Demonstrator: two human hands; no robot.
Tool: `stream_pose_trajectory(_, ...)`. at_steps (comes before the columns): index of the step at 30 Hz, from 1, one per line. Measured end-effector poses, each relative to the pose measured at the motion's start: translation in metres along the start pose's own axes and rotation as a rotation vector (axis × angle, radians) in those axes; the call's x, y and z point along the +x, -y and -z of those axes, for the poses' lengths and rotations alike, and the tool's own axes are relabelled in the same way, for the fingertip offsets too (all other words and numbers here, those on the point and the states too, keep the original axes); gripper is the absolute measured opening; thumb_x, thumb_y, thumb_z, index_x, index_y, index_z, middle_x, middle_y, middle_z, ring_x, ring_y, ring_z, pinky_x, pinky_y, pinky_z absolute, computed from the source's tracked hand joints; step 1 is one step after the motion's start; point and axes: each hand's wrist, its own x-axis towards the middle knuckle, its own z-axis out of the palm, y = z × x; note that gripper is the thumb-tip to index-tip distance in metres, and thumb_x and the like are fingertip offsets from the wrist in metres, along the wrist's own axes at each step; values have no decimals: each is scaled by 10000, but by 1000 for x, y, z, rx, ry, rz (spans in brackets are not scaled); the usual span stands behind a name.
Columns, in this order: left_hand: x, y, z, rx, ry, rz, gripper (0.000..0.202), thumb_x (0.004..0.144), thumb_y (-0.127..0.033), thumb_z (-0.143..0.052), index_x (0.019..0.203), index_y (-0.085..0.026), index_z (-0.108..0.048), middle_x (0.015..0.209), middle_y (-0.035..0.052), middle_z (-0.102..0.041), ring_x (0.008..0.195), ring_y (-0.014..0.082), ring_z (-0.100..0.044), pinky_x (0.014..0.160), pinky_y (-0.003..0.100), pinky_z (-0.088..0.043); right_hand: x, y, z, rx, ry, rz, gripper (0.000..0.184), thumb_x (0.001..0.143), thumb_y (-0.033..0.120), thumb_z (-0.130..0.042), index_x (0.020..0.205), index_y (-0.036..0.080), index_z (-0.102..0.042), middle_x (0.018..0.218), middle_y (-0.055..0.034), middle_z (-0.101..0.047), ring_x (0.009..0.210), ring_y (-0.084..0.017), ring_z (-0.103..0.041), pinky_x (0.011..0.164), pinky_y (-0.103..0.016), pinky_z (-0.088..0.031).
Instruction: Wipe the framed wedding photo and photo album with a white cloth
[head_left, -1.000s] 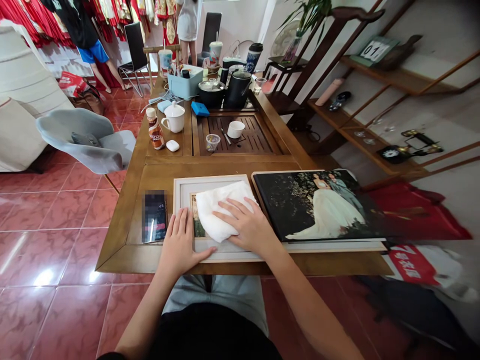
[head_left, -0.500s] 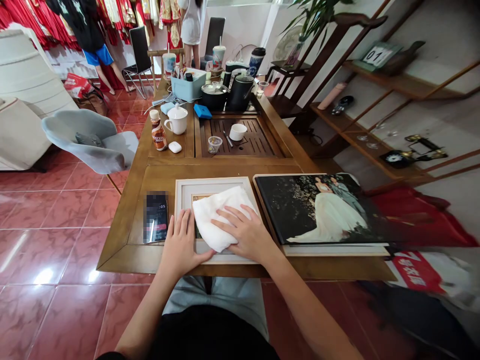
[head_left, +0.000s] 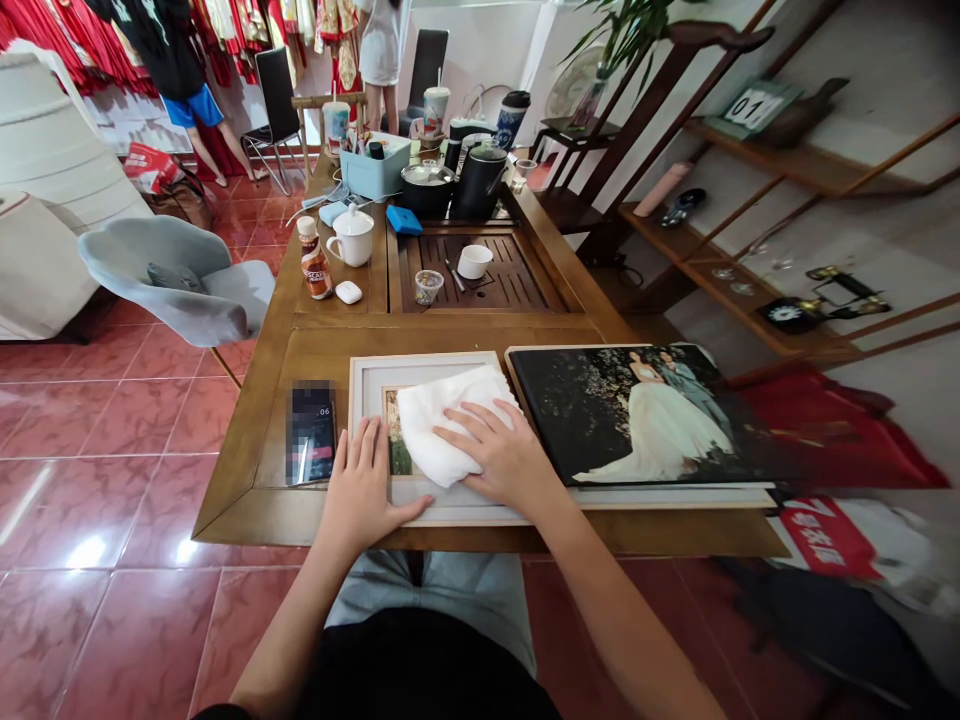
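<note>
A white picture frame (head_left: 361, 385) lies flat at the table's near edge, with part of its photo (head_left: 397, 440) showing. My right hand (head_left: 499, 450) rests on a folded white cloth (head_left: 424, 430), pressing it against the frame with fingers spread flat. The cloth covers much of the photo. On the frame's left border lies my left hand (head_left: 364, 490), its fingers stretched out and its thumb along the near side; nothing is in it. A phone (head_left: 311, 435) sits just left of that hand.
A large wedding photo panel (head_left: 645, 420) lies on the right, close beside the frame. Farther back stand a bottle (head_left: 315, 262), a lidded white mug (head_left: 352, 240), a small white bowl (head_left: 475, 262) and a plastic cup (head_left: 428, 288) on the wooden table (head_left: 450, 335).
My right hand has slid the cloth slightly to the right and away from me, uncovering more of the photo's left side. My left hand stays in place.
</note>
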Motion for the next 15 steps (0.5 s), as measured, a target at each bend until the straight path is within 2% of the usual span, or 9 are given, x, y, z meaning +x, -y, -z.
stream_pose_trajectory(2, 0, 0, -1, -8, -9, 1, 1108, 838, -804, -524, 1603, -64, -218, 1622, 234, -369, 1528, 376, -314, 1259, 554, -201, 0, 0, 1, -13, 2, -12, 515, 902, 412, -674, 1396, 277, -617, 1491, -94, -574, 1369, -336, -474, 1168, -563, -208)
stream_pose_trajectory(7, -1, 0, -1, -16, -12, -9, 1054, 857, -742, -542, 1602, -67, -226, 1621, 224, -377, 1531, 370, -309, 1261, 546, -194, -3, 3, 0, 44, 16, 74, 531, 891, 418, -679, 1401, 286, -611, 1494, -82, -574, 1379, -321, -470, 1174, -546, -199)
stream_pose_trajectory(12, 0, 0, -1, -8, 11, 1, 1112, 833, -811, -521, 1584, -32, -260, 1623, 244, -363, 1533, 371, -304, 1261, 539, -203, -8, 1, 0, 20, -23, 1, 494, 899, 386, -672, 1377, 269, -630, 1467, -89, -598, 1355, -329, -493, 1169, -560, -198)
stream_pose_trajectory(15, 0, 0, -1, -5, 12, -6, 1086, 845, -769, -541, 1590, -37, -246, 1624, 233, -367, 1533, 371, -303, 1259, 540, -208, -9, 2, -2, 34, -9, 38, 529, 888, 415, -682, 1395, 276, -618, 1481, -90, -585, 1366, -329, -483, 1174, -558, -196)
